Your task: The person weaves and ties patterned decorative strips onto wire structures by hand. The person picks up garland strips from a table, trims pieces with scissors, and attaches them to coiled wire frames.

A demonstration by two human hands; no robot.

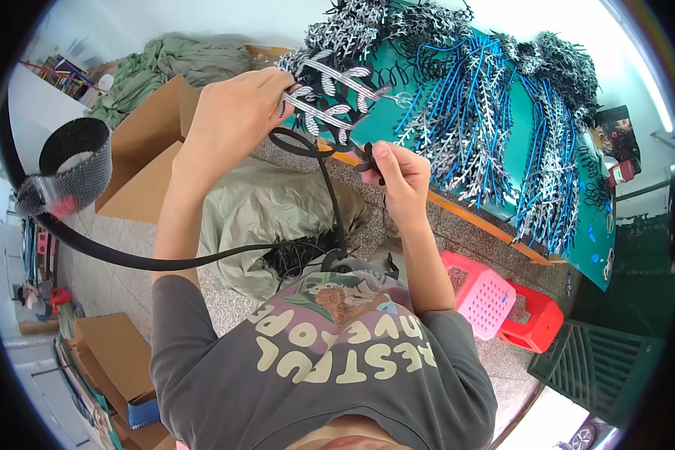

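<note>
My left hand (236, 109) is closed around the ends of silver-and-black artificial leaf sprigs (330, 116), which stick out to the right of its fingers. My right hand (403, 178) pinches dark leaves (369, 163) at the sprigs' lower right, with the thumb on top. A black strip (328, 191) loops below the sprigs and hangs between my forearms. Both hands are raised in front of the green table (386, 64), above a pale sack (251, 214) with dark strands at its opening.
Heaps of silver leaf sprigs (495, 127) with blue stems cover much of the table. A pink stool (481, 294) and a red stool (534, 319) stand on the right. An open carton (139, 180) and green cloth (176, 64) lie on the left. A black cable (150, 261) crosses the left foreground.
</note>
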